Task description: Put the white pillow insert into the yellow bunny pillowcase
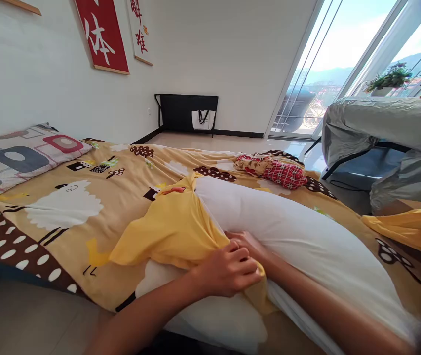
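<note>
the head camera looks forward and down over the bed (pixel 121 204), both hands (pixel 228 271) close below.

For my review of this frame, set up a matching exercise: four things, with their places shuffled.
1. yellow fabric cover
2. plump white pillow
3. red checked cloth bundle
4. white bag with black handles

A. against the black panel by the far wall
B. crossed by the right forearm
C. gripped by the left hand
D. beyond the pillow, near the bed's far edge

Pairs: 1-C, 2-B, 3-D, 4-A
</note>
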`<state>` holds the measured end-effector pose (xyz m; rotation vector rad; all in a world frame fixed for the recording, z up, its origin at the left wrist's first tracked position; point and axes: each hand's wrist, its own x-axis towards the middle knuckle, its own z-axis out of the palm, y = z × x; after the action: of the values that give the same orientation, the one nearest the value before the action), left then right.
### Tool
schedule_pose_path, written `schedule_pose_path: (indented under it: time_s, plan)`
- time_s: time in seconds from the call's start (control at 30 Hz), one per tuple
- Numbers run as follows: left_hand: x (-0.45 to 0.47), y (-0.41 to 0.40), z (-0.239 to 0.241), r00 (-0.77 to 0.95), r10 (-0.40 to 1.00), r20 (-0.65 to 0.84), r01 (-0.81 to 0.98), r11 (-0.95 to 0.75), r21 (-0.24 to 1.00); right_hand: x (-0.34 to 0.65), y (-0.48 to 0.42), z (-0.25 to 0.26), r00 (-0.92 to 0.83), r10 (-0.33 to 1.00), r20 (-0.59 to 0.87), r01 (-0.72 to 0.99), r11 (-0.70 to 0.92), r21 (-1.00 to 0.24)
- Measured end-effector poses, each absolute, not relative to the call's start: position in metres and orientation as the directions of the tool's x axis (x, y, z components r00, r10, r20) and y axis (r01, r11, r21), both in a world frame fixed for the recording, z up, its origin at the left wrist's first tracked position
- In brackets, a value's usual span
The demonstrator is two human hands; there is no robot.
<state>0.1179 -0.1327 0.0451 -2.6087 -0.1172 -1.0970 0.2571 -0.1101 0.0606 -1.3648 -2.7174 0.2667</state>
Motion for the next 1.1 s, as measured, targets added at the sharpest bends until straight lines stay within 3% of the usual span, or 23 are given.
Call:
schedule_pose_path:
  time_s: [0.1, 0.2, 0.23, 0.3, 0.37, 0.4, 0.47, 0.6, 0.67, 0.77, 0.83, 0.97, 1.1]
  plan:
    - [0.089, -0.148, 0.029, 0.756, 0.01, 0.654, 0.151, -0.975, -0.16, 0.264, -0.121, 0.044, -0.635, 0.773, -0.015, 0.763, 0.623, -0.172]
    - [0.026, -0.161, 0.023, 0.657, 0.255, 0.709, 0.335, -0.942, 0.028, 0.271, -0.132, 0.053, -0.646, 0.763, 0.021, 0.75, 0.64, -0.17]
    - [0.0, -0.16, 0.023, 0.547, 0.386, 0.743, 0.462, -0.879, 0.117, 0.272, -0.135, 0.059, -0.65, 0.76, 0.026, 0.746, 0.644, -0.17]
    - [-0.051, -0.146, 0.021, 0.108, 0.652, 0.75, 0.707, -0.581, 0.403, 0.269, -0.14, 0.071, -0.658, 0.751, 0.052, 0.73, 0.654, -0.198]
    - [-0.092, -0.122, 0.018, -0.204, 0.84, 0.502, 0.683, -0.246, 0.688, 0.26, -0.142, 0.081, -0.669, 0.738, 0.086, 0.689, 0.659, -0.302]
    - [-0.104, -0.11, 0.017, -0.26, 0.901, 0.346, 0.602, -0.129, 0.788, 0.254, -0.142, 0.084, -0.675, 0.732, 0.091, 0.655, 0.651, -0.384]
    - [-0.114, -0.09, 0.016, -0.171, 0.984, 0.056, 0.432, 0.024, 0.901, 0.239, -0.14, 0.09, -0.657, 0.752, 0.056, 0.599, 0.566, -0.567]
    - [-0.088, -0.074, 0.021, 0.195, 0.94, -0.282, 0.218, 0.238, 0.946, 0.209, -0.139, 0.102, -0.501, 0.855, -0.133, 0.462, 0.135, -0.877]
    - [-0.074, -0.072, 0.022, 0.25, 0.914, -0.32, 0.077, 0.311, 0.947, 0.203, -0.144, 0.11, -0.448, 0.879, -0.162, 0.263, -0.043, -0.964]
    - [-0.065, -0.068, 0.018, 0.246, 0.92, -0.306, -0.158, 0.349, 0.924, 0.217, -0.153, 0.117, -0.375, 0.909, -0.18, 0.032, -0.182, -0.983]
    - [-0.065, -0.064, 0.015, 0.211, 0.931, -0.298, -0.254, 0.347, 0.903, 0.239, -0.16, 0.117, -0.347, 0.901, -0.26, 0.068, -0.253, -0.965]
    - [-0.068, -0.057, 0.015, 0.165, 0.933, -0.319, -0.328, 0.357, 0.875, 0.291, -0.174, 0.116, -0.269, 0.872, -0.408, 0.324, -0.317, -0.891]
    - [-0.062, -0.056, 0.031, 0.138, 0.946, -0.294, -0.387, 0.324, 0.863, 0.323, -0.179, 0.129, -0.144, 0.931, -0.336, 0.518, -0.219, -0.827]
